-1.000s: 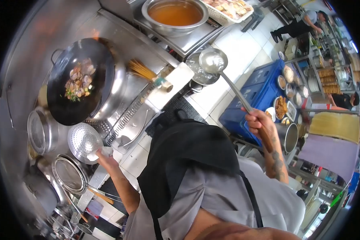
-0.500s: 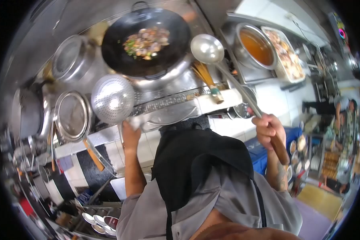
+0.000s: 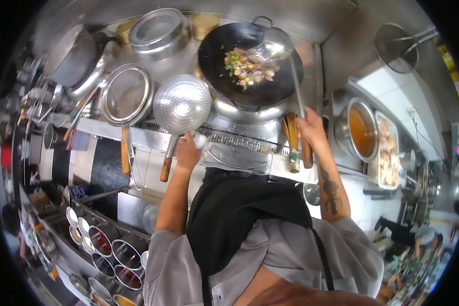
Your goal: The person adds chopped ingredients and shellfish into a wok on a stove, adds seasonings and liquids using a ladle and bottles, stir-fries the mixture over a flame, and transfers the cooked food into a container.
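Grasping the ladle (image 3: 277,44) (likely stiff, bowl-heavy, best held by its wooden handle (image 3: 307,155)) in the right hand (image 3: 312,127); cannot tell the grip of the left hand (image 3: 187,153).

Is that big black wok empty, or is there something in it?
Not empty: the wok holds a heap of mixed food, with pale, brownish and green pieces showing.
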{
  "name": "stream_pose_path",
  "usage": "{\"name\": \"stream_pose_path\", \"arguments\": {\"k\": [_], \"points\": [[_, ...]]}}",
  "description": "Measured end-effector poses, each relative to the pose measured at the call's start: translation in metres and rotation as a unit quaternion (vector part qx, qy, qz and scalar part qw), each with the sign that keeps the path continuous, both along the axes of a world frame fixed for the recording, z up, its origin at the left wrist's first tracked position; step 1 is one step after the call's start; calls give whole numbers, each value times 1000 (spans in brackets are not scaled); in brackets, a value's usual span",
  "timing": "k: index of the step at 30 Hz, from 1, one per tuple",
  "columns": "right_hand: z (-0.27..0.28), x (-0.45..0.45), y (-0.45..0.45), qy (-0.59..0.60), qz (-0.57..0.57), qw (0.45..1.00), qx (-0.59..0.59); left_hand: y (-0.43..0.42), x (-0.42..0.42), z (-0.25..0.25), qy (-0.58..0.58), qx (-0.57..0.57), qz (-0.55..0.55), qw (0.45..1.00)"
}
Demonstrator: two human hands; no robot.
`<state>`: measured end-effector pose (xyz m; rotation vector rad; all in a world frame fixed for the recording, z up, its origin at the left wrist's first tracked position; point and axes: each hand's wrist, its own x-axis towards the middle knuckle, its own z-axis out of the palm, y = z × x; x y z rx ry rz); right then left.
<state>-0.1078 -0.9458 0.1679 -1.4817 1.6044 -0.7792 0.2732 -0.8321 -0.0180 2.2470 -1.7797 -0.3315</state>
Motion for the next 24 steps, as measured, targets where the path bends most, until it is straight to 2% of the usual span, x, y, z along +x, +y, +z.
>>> {"name": "stream_pose_path", "arguments": {"k": [1,5,7,8,9,11,12,13,14,16,18,19,20,22,23,24], "points": [[-6,-13,0,50,4,999,20,2,-5,9,-9,7,6,1000],[-68,-68,13,120,23,981,-154,9,-13,9,-17,-18,43,999],[-84,-98,20,183,32,971,-150,19,-15,24,3,-35,65,997],[-89,-107,21,222,47,964,-136,26,-16,23,-26,-104,64,992],[-92,-111,24,139,29,981,-131,36,-17,36,13,-119,76,990],[-107,-127,12,235,66,949,-199,52,-12,27,-34,-218,90,971],[-99,-119,8,273,55,939,-202,65,-15,58,-18,-180,152,972],[-100,-120,-2,313,66,910,-264,81,-16,93,-25,-125,196,972],[-92,-110,-9,268,54,915,-297,96,-8,107,13,-123,208,970],[-80,-92,-27,245,37,890,-382,129,11,137,53,-147,255,954],[-70,-90,-61,256,87,908,-319,174,38,157,22,-196,336,921],[-51,-63,-55,241,77,913,-321,199,58,159,9,-224,367,903],[-53,-57,-71,177,88,923,-331,228,79,167,2,-206,415,886],[-1,15,-40,63,64,982,-166,299,122,168,-17,-202,493,846],[0,43,-34,5,75,983,-166,330,146,155,-62,-235,542,805],[0,69,-32,-54,88,981,-165,362,168,158,6,-240,579,780]]}}
